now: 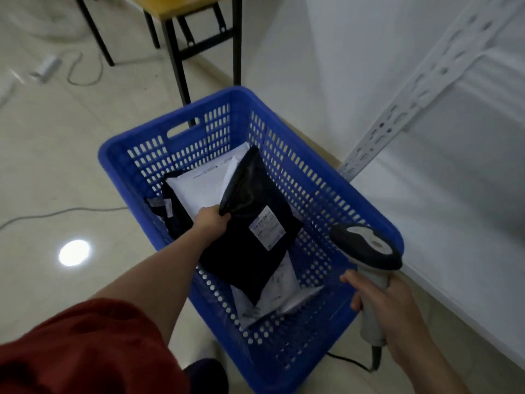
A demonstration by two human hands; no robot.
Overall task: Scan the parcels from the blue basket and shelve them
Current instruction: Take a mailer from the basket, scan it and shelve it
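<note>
Left hand reaching into blue basket at frame centre, fingers curling round left edge of black parcel, pinching it. Parcel tilting up inside basket, white label facing camera. Right hand at lower right wrapping fingers round grey handle of scanner, scanner head hovering over basket's right rim. White parcel lying beneath toward basket's upper end; second white parcel toward lower end. Dark parcel sitting against left wall. Shelf upright running across upper right.
</note>
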